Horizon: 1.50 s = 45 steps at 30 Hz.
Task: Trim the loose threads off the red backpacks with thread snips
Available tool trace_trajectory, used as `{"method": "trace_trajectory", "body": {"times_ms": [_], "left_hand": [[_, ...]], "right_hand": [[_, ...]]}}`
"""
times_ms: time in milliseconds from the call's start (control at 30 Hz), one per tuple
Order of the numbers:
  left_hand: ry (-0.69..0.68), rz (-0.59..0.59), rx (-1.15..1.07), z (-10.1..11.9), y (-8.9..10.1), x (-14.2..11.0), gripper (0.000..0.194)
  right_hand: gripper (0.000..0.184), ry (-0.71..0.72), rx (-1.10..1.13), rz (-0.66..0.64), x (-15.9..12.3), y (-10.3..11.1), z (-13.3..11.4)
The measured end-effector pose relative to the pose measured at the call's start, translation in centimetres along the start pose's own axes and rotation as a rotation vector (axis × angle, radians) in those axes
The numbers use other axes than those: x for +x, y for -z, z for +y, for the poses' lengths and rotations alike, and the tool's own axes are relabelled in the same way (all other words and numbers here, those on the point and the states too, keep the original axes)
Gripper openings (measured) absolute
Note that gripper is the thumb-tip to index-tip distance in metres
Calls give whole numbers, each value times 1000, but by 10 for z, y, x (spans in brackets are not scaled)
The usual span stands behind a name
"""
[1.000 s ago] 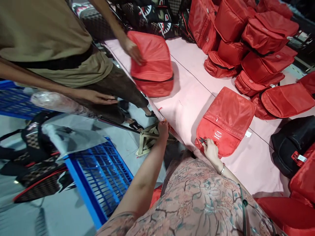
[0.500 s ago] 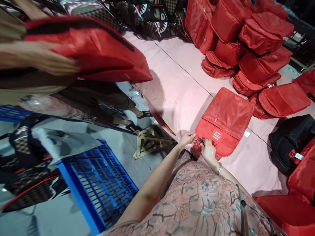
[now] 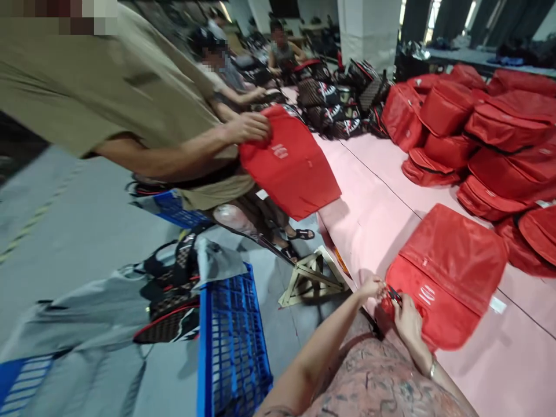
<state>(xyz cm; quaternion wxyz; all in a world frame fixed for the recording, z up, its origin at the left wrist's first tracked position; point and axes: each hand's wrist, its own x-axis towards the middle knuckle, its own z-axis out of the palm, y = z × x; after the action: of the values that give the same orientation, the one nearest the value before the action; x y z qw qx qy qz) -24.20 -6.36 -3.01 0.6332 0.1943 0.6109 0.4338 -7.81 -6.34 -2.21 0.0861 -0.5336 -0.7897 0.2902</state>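
A flat red bag (image 3: 456,249) with a zip and a white print lies on the pink-covered table right in front of me. My left hand (image 3: 372,288) is closed in a pinch at the bag's near left edge; whether a thread is also between the fingers is too small to tell. Small dark thread snips (image 3: 394,295) are gripped in my right hand (image 3: 409,322), their tips pointing at my left fingertips. The right hand rests against the bag's near edge, where the red fabric is bunched up.
Red bags (image 3: 490,133) are piled at the back right of the pink table (image 3: 369,231). On my left a co-worker (image 3: 174,98) holds another red bag (image 3: 299,168). A blue crate (image 3: 237,336) and checkered backpacks (image 3: 174,307) are at the lower left; further people sit beyond.
The view has swung up and left. The co-worker's red bag now hangs more upright, with its printed face showing. My hands stay at the same edge of the bag.
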Motion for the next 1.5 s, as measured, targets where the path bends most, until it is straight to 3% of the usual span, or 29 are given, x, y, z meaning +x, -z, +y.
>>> {"method": "trace_trajectory", "body": {"times_ms": [100,200,367,467,800,1100,1267,1500], "left_hand": [[29,26,-12,-6,4,-1,27],[16,95,-25,-17,0,-2,33],[-167,301,19,-44,-18,-4,42],[-147,378,42,-52,-22,-1,36],[-131,241,-10,-53,-5,-7,21],[-213,331,219,-57,-6,-9,5],[-292,406,355,-55,-9,-13,7],[-257,381,224,-61,-10,-7,5]], "right_hand": [[51,52,232,43,9,-12,11],[58,-4,349,78,16,-15,17],[61,-88,426,63,16,-8,24],[61,-102,384,13,13,-3,30],[50,35,327,-100,6,6,22],[46,109,289,-176,26,3,35],[40,168,180,-242,25,14,30],[35,260,-116,-237,26,33,5]]}}
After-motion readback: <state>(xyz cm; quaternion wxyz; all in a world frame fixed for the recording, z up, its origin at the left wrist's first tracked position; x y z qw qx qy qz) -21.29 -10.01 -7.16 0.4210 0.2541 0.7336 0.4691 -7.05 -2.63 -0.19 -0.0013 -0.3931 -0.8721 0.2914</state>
